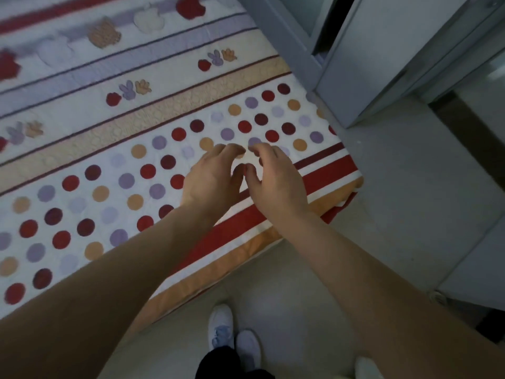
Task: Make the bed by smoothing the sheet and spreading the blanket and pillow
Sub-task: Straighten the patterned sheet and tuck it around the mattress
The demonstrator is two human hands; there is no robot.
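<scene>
A patterned sheet (114, 149) covers the bed, white with red, purple and orange dots, stripes and small apple motifs. It lies flat up to the bed's corner at the right. My left hand (211, 176) and my right hand (274, 179) are side by side over the dotted band near that corner, palms down, fingers loosely bent, thumbs almost touching. Neither hand grips the cloth; whether the fingertips touch the sheet I cannot tell. No blanket or pillow is in view.
A grey cabinet (382, 50) with a door ajar stands beyond the bed's corner. Pale tiled floor (410, 201) lies to the right and in front. My white shoes (232, 340) stand close to the bed's edge.
</scene>
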